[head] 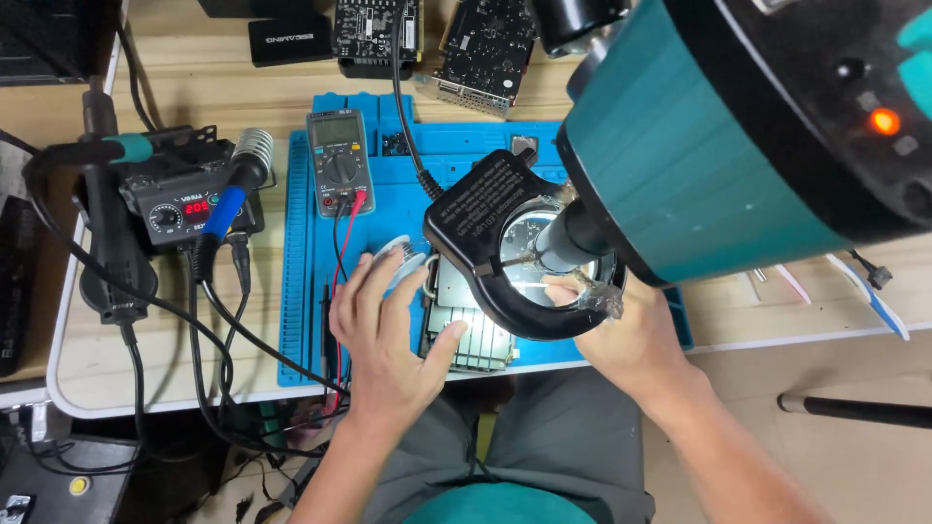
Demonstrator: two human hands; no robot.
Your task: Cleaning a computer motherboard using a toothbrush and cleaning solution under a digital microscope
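My left hand (388, 335) rests flat on the blue work mat (306, 291), fingers apart, its thumb against the left edge of a metal-shielded circuit board (466, 335). My right hand (626, 335) sits under the black ring light (515, 247) of a teal microscope head (718, 136). Its fingers pinch a thin metal tool (515, 262) that points at the lit part of the board. A roll of clear tape (403, 257) lies just beyond my left fingers.
A multimeter (340, 160) with red and black leads lies on the mat's far left. A soldering station (180, 199) and blue-handled iron (228, 209) stand left of the mat, with cables trailing off the table edge. Circuit boards (485, 49) lie at the back.
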